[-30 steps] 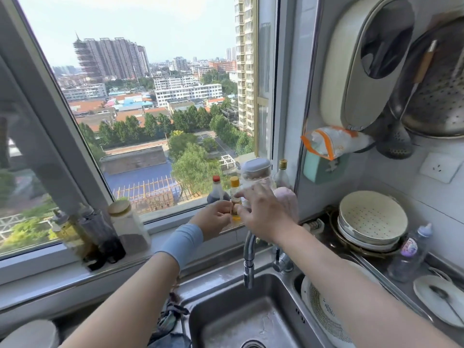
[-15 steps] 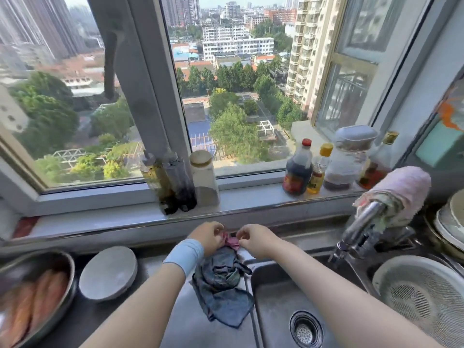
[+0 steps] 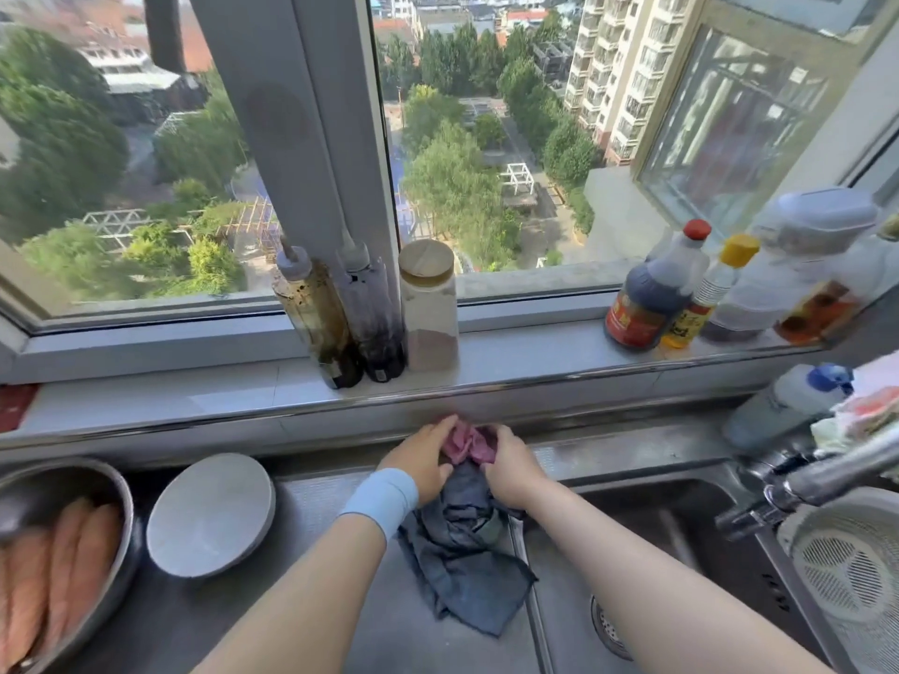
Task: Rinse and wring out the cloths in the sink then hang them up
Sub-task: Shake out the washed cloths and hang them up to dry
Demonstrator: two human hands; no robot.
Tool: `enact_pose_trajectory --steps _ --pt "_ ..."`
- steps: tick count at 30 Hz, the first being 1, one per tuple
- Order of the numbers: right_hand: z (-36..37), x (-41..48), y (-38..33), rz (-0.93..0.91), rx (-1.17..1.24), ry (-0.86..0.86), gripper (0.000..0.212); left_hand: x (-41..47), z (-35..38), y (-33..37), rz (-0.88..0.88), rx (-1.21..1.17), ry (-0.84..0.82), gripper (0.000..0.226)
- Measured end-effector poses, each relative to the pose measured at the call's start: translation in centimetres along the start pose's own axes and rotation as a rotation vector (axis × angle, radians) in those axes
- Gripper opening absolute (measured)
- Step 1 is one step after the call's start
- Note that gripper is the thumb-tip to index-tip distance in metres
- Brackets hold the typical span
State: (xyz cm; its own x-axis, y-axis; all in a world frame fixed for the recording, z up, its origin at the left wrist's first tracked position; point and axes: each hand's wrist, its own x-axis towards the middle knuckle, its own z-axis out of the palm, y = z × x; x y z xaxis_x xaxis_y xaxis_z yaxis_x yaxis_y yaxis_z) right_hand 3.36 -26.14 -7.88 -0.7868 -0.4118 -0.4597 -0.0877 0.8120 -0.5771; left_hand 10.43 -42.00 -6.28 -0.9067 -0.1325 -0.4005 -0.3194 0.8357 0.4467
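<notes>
A small pink cloth point(image 3: 468, 442) is bunched between my two hands at the back of the steel counter, just under the windowsill. My left hand point(image 3: 422, 458), with a light blue wristband, grips its left side. My right hand point(image 3: 511, 467) grips its right side. Below them a dark grey-blue cloth point(image 3: 462, 571) lies crumpled over the divider at the left rim of the sink point(image 3: 652, 537). Another pale cloth with orange marks point(image 3: 871, 406) is draped over the faucet point(image 3: 817, 479) at the right edge.
On the sill stand two dark sauce bottles point(image 3: 340, 323), a jar with a wooden lid point(image 3: 428, 304) and several condiment bottles point(image 3: 656, 294). Left on the counter are a grey lid point(image 3: 209, 515) and a metal bowl of raw meat point(image 3: 63, 566). A white strainer point(image 3: 846, 571) sits right.
One second ago both hands were up at the faucet with a cloth. They came down to the counter's back edge and now pinch the pink cloth, more of which shows than half a second ago.
</notes>
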Motion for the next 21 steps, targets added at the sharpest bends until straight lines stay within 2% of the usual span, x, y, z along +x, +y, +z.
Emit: enact_pose_trajectory --steps 2,6,10,14,17,21 --pt "0.2 0.2 0.1 0.0 0.01 0.028 0.041 0.1 0.0 -0.1 0.003 -0.001 0.002 0.074" --pt "-1.7 -0.5 -0.8 -0.042 0.147 0.075 0.01 -0.5 -0.6 0.9 0.073 -0.055 0.091 0.069" --pt "-6.4 -2.9 -2.5 -0.146 0.252 0.019 0.013 -1.5 -2.2 4.1 0.204 -0.222 0.148 0.066" --pt "-11.9 -6.8 -3.5 -0.213 0.314 0.035 0.005 -3.2 -5.0 8.1 0.222 -0.433 0.146 0.03" --pt "-15.7 -9.8 -3.5 -0.251 0.21 0.098 0.012 -4.7 -7.4 11.5 0.271 -0.351 0.151 0.01" --pt "-20.5 -14.0 -3.5 -0.308 -0.109 0.15 0.015 -6.8 -9.6 15.7 0.343 -0.143 0.229 0.006"
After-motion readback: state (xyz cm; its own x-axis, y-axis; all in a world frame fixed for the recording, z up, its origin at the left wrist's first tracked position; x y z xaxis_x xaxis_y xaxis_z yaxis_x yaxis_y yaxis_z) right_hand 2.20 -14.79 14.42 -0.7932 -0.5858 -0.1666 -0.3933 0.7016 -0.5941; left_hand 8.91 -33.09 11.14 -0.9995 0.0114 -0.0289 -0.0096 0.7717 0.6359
